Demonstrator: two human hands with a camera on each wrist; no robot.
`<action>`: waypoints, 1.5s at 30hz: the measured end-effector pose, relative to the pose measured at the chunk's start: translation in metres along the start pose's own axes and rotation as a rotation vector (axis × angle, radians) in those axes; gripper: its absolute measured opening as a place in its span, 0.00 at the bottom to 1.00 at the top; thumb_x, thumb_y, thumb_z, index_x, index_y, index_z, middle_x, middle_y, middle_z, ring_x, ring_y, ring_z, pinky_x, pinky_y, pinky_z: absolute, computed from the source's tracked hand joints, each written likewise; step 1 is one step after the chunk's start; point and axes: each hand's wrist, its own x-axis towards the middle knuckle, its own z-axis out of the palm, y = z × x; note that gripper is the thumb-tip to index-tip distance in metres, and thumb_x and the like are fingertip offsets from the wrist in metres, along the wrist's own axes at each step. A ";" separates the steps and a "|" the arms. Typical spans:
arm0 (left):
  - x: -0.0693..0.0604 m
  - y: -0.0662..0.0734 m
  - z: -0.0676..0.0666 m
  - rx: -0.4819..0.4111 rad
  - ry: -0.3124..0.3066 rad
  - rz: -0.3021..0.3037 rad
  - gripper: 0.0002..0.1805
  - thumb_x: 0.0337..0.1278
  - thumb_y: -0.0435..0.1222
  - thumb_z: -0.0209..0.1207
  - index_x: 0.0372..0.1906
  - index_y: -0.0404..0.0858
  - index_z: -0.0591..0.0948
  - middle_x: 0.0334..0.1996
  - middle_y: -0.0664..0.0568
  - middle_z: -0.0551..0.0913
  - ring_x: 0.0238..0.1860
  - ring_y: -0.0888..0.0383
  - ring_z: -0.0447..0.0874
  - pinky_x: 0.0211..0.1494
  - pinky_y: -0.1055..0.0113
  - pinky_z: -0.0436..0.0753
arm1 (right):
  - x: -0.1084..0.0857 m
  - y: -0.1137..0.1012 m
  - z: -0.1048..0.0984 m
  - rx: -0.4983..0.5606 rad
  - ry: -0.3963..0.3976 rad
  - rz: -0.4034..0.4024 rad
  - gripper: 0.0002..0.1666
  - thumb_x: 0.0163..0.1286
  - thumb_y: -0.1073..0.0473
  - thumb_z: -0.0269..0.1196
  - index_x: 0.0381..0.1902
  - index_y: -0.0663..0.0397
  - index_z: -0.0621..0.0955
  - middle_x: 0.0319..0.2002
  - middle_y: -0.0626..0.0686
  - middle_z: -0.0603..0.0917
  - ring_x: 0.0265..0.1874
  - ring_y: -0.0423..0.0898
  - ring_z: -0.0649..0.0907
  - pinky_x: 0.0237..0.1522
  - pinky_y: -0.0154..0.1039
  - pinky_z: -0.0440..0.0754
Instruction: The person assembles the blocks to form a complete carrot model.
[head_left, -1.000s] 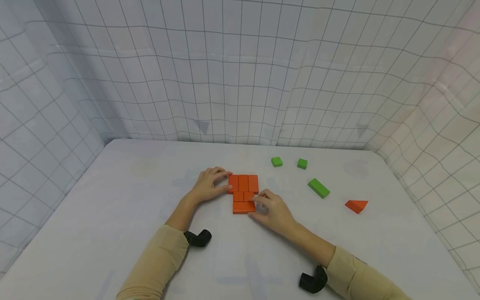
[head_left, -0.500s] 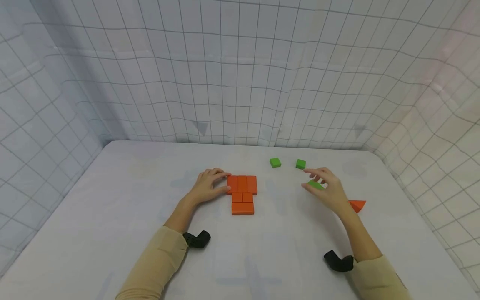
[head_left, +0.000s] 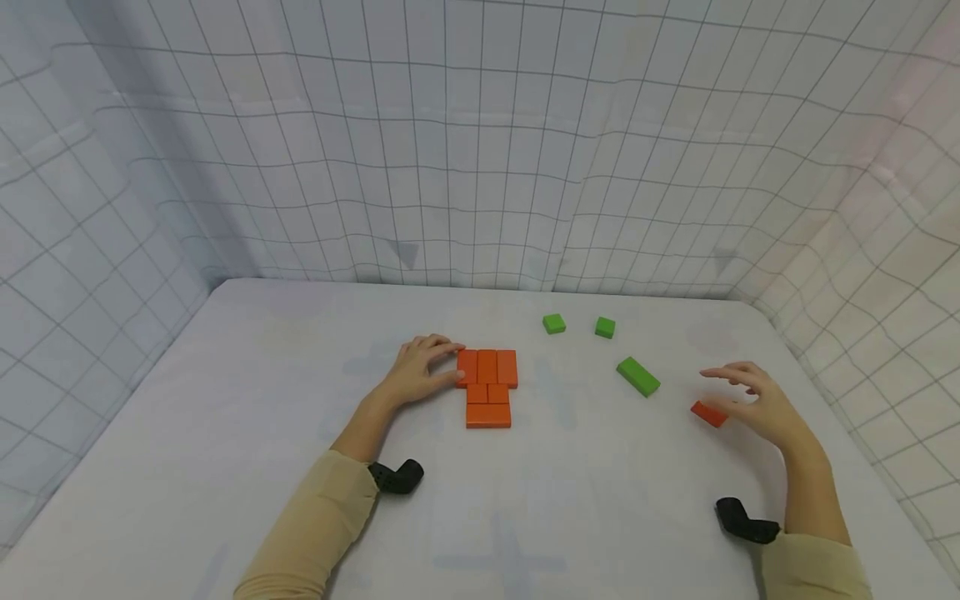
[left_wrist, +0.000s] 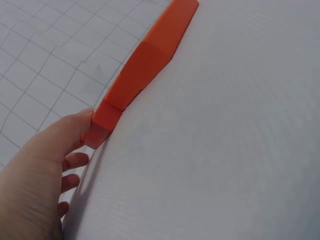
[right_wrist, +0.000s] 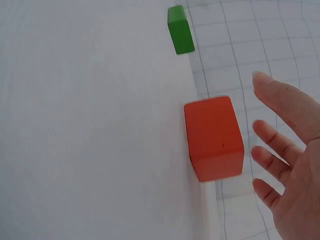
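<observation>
Several orange blocks (head_left: 487, 414) lie flat against one another mid-table, three upright ones across the back, two small ones in front of them and a wide one nearest. My left hand (head_left: 412, 372) holds the left orange block (head_left: 467, 367), thumb at its left side and a fingertip at its back corner; the left wrist view has the thumb against the block's end (left_wrist: 101, 122). On the right, my right hand (head_left: 763, 407) hovers with fingers spread over the orange wedge (head_left: 707, 413), partly hiding it. A gap separates wedge (right_wrist: 214, 135) and fingers in the right wrist view.
Two small green blocks (head_left: 554, 323) (head_left: 605, 327) lie at the back, right of centre. A longer green block (head_left: 638, 377) lies between the orange group and the wedge. Grid-patterned white curtains (head_left: 480, 183) surround the table's back and sides.
My right hand has left the orange group, passed over the long green block and reached the wedge at the right. My left hand has stayed in place.
</observation>
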 end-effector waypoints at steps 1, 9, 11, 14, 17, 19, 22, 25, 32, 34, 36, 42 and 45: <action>0.000 0.000 0.000 0.003 0.000 0.001 0.26 0.53 0.46 0.60 0.58 0.43 0.75 0.54 0.45 0.71 0.57 0.45 0.63 0.60 0.46 0.56 | -0.003 0.004 -0.002 0.000 -0.011 0.015 0.23 0.58 0.57 0.66 0.51 0.58 0.78 0.47 0.51 0.71 0.46 0.39 0.66 0.41 0.48 0.59; 0.001 -0.001 -0.001 -0.003 -0.002 -0.007 0.26 0.53 0.46 0.60 0.58 0.43 0.75 0.55 0.45 0.71 0.57 0.45 0.63 0.60 0.46 0.55 | -0.017 0.022 -0.011 0.013 -0.096 0.116 0.23 0.58 0.53 0.65 0.51 0.54 0.78 0.49 0.46 0.70 0.47 0.40 0.66 0.42 0.38 0.61; 0.000 0.000 -0.001 -0.004 0.000 -0.004 0.26 0.53 0.46 0.60 0.58 0.43 0.75 0.55 0.45 0.71 0.57 0.45 0.63 0.60 0.46 0.56 | -0.018 0.025 -0.010 0.017 -0.100 0.114 0.23 0.57 0.54 0.66 0.50 0.54 0.79 0.47 0.44 0.71 0.45 0.37 0.66 0.41 0.35 0.62; 0.000 0.001 -0.002 -0.002 0.002 -0.003 0.26 0.52 0.46 0.60 0.58 0.43 0.75 0.54 0.44 0.71 0.57 0.45 0.63 0.60 0.46 0.56 | -0.019 0.030 -0.008 0.014 -0.095 0.100 0.22 0.56 0.54 0.68 0.48 0.54 0.80 0.45 0.41 0.72 0.43 0.34 0.67 0.40 0.31 0.63; 0.000 0.002 -0.001 -0.007 0.004 -0.006 0.26 0.52 0.46 0.60 0.58 0.43 0.75 0.54 0.44 0.71 0.57 0.45 0.63 0.60 0.46 0.56 | -0.019 0.032 -0.006 0.013 -0.080 0.089 0.21 0.55 0.55 0.68 0.46 0.54 0.81 0.42 0.38 0.74 0.42 0.33 0.68 0.40 0.30 0.64; 0.000 0.001 -0.001 -0.003 0.008 -0.004 0.26 0.52 0.46 0.60 0.58 0.43 0.75 0.54 0.44 0.71 0.56 0.44 0.63 0.59 0.46 0.56 | -0.019 0.033 -0.006 0.011 -0.068 0.078 0.20 0.55 0.55 0.68 0.45 0.55 0.81 0.41 0.35 0.74 0.41 0.31 0.69 0.40 0.29 0.64; 0.000 0.001 0.000 0.004 0.011 0.000 0.26 0.53 0.46 0.60 0.57 0.43 0.75 0.54 0.44 0.71 0.56 0.44 0.64 0.59 0.46 0.57 | -0.018 0.029 -0.006 0.025 -0.050 0.051 0.18 0.56 0.57 0.68 0.45 0.56 0.81 0.41 0.34 0.74 0.40 0.30 0.69 0.39 0.30 0.64; -0.001 0.001 0.000 0.003 0.011 -0.002 0.26 0.53 0.46 0.60 0.57 0.43 0.75 0.53 0.45 0.71 0.56 0.44 0.64 0.59 0.46 0.57 | -0.014 0.018 -0.004 0.033 -0.025 0.002 0.16 0.57 0.60 0.67 0.44 0.56 0.80 0.42 0.35 0.75 0.41 0.30 0.69 0.39 0.31 0.65; -0.001 0.000 0.000 0.003 0.009 0.000 0.26 0.53 0.47 0.60 0.57 0.43 0.75 0.54 0.45 0.71 0.57 0.45 0.64 0.58 0.47 0.58 | 0.008 -0.026 0.016 0.086 0.012 -0.125 0.18 0.52 0.65 0.69 0.43 0.55 0.81 0.41 0.41 0.77 0.40 0.35 0.69 0.40 0.37 0.64; -0.001 0.001 0.000 0.001 0.007 -0.005 0.26 0.53 0.47 0.60 0.57 0.43 0.75 0.54 0.45 0.71 0.57 0.45 0.63 0.59 0.47 0.57 | 0.014 -0.040 0.028 0.111 0.007 -0.153 0.18 0.51 0.65 0.70 0.42 0.55 0.81 0.39 0.43 0.77 0.39 0.38 0.70 0.40 0.39 0.64; -0.001 0.001 0.000 -0.001 0.007 -0.008 0.26 0.53 0.47 0.59 0.57 0.43 0.75 0.54 0.45 0.71 0.57 0.44 0.63 0.59 0.47 0.57 | 0.019 -0.055 0.040 0.133 0.004 -0.180 0.18 0.50 0.66 0.70 0.42 0.55 0.81 0.38 0.44 0.77 0.38 0.41 0.71 0.40 0.40 0.64; 0.000 0.002 0.000 -0.003 0.006 -0.017 0.25 0.53 0.47 0.59 0.57 0.43 0.76 0.53 0.45 0.72 0.56 0.44 0.64 0.59 0.46 0.57 | 0.024 -0.119 0.074 0.186 -0.023 -0.242 0.19 0.48 0.68 0.71 0.40 0.59 0.81 0.34 0.51 0.78 0.34 0.41 0.71 0.38 0.37 0.68; 0.000 0.002 0.000 -0.002 0.005 -0.022 0.25 0.53 0.47 0.59 0.57 0.44 0.76 0.53 0.45 0.72 0.56 0.44 0.64 0.59 0.46 0.57 | 0.024 -0.150 0.087 0.188 -0.042 -0.282 0.18 0.46 0.69 0.71 0.38 0.62 0.81 0.33 0.56 0.79 0.33 0.40 0.71 0.38 0.36 0.68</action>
